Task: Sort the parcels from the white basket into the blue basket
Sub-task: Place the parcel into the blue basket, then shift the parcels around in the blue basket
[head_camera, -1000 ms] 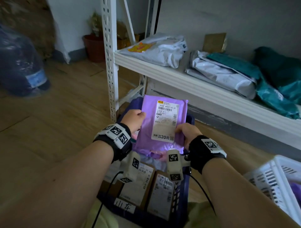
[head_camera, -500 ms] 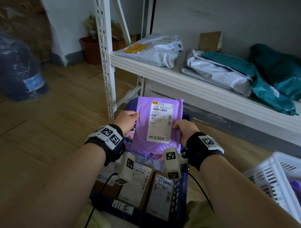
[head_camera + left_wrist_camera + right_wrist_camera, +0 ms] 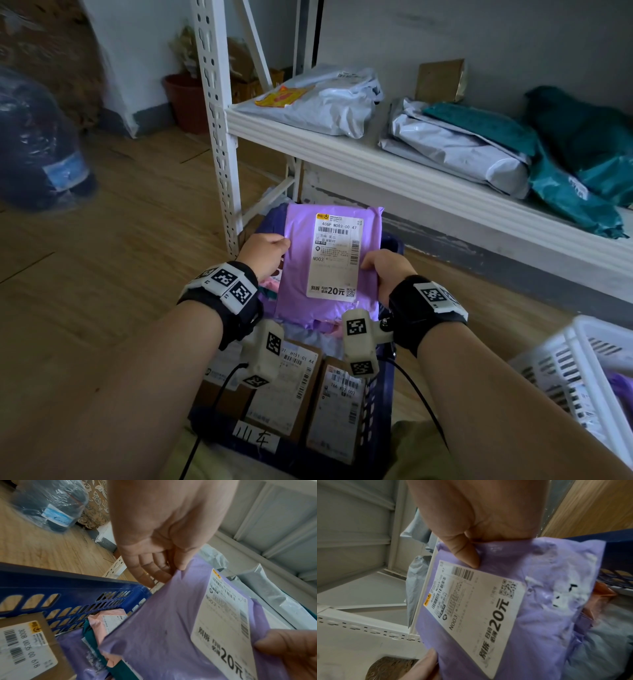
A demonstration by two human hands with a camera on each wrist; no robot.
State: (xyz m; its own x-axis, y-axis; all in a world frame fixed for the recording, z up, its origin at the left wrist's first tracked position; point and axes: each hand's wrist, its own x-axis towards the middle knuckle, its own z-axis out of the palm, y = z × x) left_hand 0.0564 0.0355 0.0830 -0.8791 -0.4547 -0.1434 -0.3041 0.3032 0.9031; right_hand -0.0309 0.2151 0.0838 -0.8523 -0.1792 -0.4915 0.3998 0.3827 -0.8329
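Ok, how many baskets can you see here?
2. The blue basket sits under the purple parcel held by the left hand and right hand; the white basket is at lower right, partly cut off.

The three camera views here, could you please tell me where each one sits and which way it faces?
Head: worn on the head, facing forward and down; both forearms, left hand and right hand hold the purple plastic mailer parcel over the blue slotted plastic basket.
Left wrist: looks along the left hand at the parcel; the right thumb shows.
Right wrist: looks along the right hand at the parcel.
All three share the parcel's white shipping label.
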